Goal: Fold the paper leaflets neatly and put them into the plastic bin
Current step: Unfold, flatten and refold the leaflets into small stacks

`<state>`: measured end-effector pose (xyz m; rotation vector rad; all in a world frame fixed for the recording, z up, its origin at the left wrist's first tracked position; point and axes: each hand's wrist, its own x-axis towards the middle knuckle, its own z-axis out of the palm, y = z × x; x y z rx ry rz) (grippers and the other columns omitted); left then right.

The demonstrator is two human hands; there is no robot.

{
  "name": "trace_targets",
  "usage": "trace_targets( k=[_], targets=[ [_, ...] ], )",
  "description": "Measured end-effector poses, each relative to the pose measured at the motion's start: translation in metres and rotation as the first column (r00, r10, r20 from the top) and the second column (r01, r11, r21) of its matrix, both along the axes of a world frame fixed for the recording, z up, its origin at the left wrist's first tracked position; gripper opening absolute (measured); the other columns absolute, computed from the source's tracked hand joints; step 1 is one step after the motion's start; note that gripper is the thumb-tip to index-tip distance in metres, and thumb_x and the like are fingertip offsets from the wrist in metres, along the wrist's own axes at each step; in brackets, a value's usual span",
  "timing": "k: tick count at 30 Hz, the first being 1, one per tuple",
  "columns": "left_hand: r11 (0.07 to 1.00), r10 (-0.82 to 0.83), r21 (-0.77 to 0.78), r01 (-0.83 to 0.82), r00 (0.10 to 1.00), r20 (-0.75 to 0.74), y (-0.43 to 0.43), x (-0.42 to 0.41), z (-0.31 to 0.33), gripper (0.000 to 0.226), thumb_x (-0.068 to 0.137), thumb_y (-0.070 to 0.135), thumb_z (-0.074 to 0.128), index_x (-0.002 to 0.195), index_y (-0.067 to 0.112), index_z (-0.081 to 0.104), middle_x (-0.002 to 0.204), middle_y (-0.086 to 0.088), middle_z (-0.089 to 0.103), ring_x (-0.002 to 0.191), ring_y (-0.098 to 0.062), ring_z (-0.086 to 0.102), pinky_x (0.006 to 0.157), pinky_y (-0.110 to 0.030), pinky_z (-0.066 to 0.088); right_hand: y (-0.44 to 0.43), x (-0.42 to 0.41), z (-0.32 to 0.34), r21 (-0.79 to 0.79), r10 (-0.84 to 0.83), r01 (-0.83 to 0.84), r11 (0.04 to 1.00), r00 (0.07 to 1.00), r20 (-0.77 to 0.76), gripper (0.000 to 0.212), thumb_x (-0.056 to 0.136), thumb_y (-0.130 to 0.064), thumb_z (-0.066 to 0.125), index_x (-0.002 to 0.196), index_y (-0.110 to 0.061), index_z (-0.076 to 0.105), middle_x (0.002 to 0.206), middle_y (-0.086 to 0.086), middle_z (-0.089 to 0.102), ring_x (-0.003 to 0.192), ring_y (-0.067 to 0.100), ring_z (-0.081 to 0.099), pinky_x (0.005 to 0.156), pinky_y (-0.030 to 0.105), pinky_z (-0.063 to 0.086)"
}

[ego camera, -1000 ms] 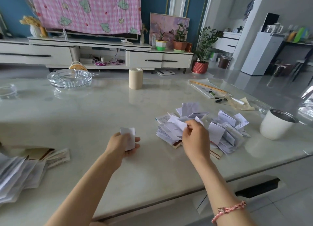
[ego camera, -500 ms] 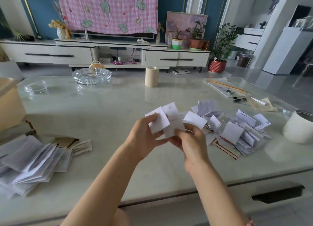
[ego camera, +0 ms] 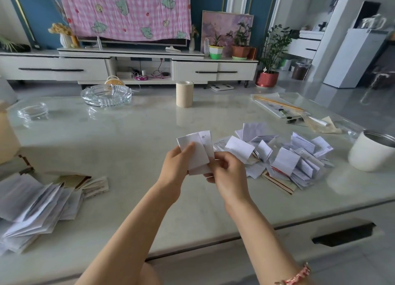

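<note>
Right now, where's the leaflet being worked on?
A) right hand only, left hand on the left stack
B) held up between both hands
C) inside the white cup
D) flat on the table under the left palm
B: the leaflet is held off the table, with the left hand gripping its left side and the right hand pinching its lower right edge.

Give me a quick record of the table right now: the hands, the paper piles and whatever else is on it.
left hand: grips held leaflets, thumb on front
right hand: pinches their lower edge
right pile: loose leaflets, jumbled, on the table
left stack: leaflets fanned at the table's near left
other: white cup, glass ashtray, tape roll
</note>
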<state>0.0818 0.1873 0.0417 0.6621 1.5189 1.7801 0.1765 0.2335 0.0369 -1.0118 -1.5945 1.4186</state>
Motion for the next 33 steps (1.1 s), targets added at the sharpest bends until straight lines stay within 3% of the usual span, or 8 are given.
trace_targets(
  k=[4, 8, 14, 16, 21, 25, 29, 33],
  targets=[
    [0.997, 0.042, 0.06, -0.043, 0.999, 0.009, 0.003, 0.001, -0.006, 0.025, 0.095, 0.017, 0.048, 0.12, 0.022, 0.049, 0.114, -0.007, 0.058, 0.1, -0.027, 0.058, 0.097, -0.045, 0.046, -0.002, 0.0, 0.001, -0.179, 0.022, -0.042, 0.983, 0.994, -0.108, 0.009, 0.089, -0.004, 0.057, 0.09, -0.013, 0.059, 0.07, 0.002, 0.061, 0.055, 0.013, 0.056, 0.05, 0.016, 0.049],
    [0.996, -0.082, 0.038, 0.078, 0.99, 0.118, 0.002, -0.007, -0.014, 0.028, 0.091, 0.014, 0.051, 0.114, -0.002, 0.051, 0.094, -0.018, 0.063, 0.077, -0.028, 0.063, 0.066, -0.03, 0.054, 0.003, 0.002, 0.0, -0.158, 0.117, -0.122, 0.98, 0.992, -0.038, 0.004, 0.088, -0.009, 0.061, 0.091, -0.012, 0.062, 0.069, 0.001, 0.062, 0.054, 0.011, 0.057, 0.049, 0.014, 0.047],
    [0.99, -0.142, 0.039, 0.137, 0.963, 0.231, 0.002, -0.009, -0.016, 0.02, 0.097, 0.005, 0.042, 0.094, 0.007, 0.061, 0.081, -0.003, 0.072, 0.074, -0.015, 0.07, 0.063, -0.024, 0.057, 0.038, 0.007, -0.009, 0.411, -0.154, 0.059, 0.91, 0.967, 0.202, 0.015, 0.088, -0.011, 0.055, 0.08, -0.012, 0.067, 0.077, -0.001, 0.063, 0.075, 0.015, 0.055, 0.071, 0.027, 0.043],
    [0.992, -0.125, 0.036, 0.121, 0.971, 0.205, 0.002, -0.009, -0.014, 0.021, 0.097, 0.004, 0.042, 0.093, 0.007, 0.062, 0.088, -0.004, 0.07, 0.076, -0.014, 0.07, 0.064, -0.023, 0.058, 0.052, 0.012, -0.014, 0.612, -0.29, -0.003, 0.791, 0.879, 0.379, 0.018, 0.09, -0.017, 0.054, 0.097, -0.014, 0.07, 0.109, 0.008, 0.063, 0.105, 0.027, 0.054, 0.091, 0.033, 0.039],
    [0.994, -0.109, 0.031, 0.105, 0.97, 0.219, 0.0, -0.01, -0.011, 0.019, 0.097, 0.008, 0.042, 0.097, 0.006, 0.062, 0.087, -0.003, 0.072, 0.075, -0.015, 0.071, 0.062, -0.024, 0.057, 0.057, 0.019, -0.022, 0.439, -0.201, -0.344, 0.83, 0.55, 0.811, 0.041, 0.099, -0.036, 0.036, 0.125, -0.007, 0.052, 0.142, 0.006, 0.037, 0.132, 0.026, 0.027, 0.101, 0.033, 0.027],
    [0.996, -0.079, -0.015, 0.084, 0.971, 0.227, 0.0, -0.009, -0.008, 0.019, 0.097, 0.01, 0.043, 0.096, 0.008, 0.062, 0.086, -0.002, 0.072, 0.08, -0.017, 0.068, 0.068, -0.026, 0.055, 0.058, 0.021, -0.018, 0.542, -0.272, -0.308, 0.782, 0.614, 0.741, 0.026, 0.098, -0.027, 0.039, 0.101, -0.006, 0.054, 0.125, 0.009, 0.051, 0.122, 0.028, 0.039, 0.095, 0.034, 0.031],
    [0.995, -0.007, -0.096, 0.036, 0.959, 0.282, 0.004, -0.01, -0.007, 0.026, 0.094, 0.013, 0.05, 0.117, 0.004, 0.057, 0.116, -0.014, 0.064, 0.1, -0.026, 0.061, 0.082, -0.033, 0.053, 0.057, 0.027, -0.006, 0.645, -0.312, -0.001, 0.765, 0.874, 0.372, 0.013, 0.091, -0.009, 0.052, 0.093, -0.002, 0.062, 0.113, 0.014, 0.062, 0.109, 0.028, 0.053, 0.086, 0.027, 0.035],
    [0.994, 0.027, -0.105, 0.011, 0.934, 0.357, 0.005, -0.01, -0.005, 0.031, 0.091, 0.016, 0.055, 0.12, 0.006, 0.055, 0.122, -0.015, 0.06, 0.104, -0.027, 0.06, 0.087, -0.035, 0.051, 0.05, 0.034, 0.004, 0.498, -0.404, 0.323, 0.804, 0.913, 0.059, 0.022, 0.085, 0.003, 0.053, 0.096, -0.004, 0.07, 0.101, 0.006, 0.068, 0.092, 0.015, 0.057, 0.074, 0.011, 0.034]
  ],
)
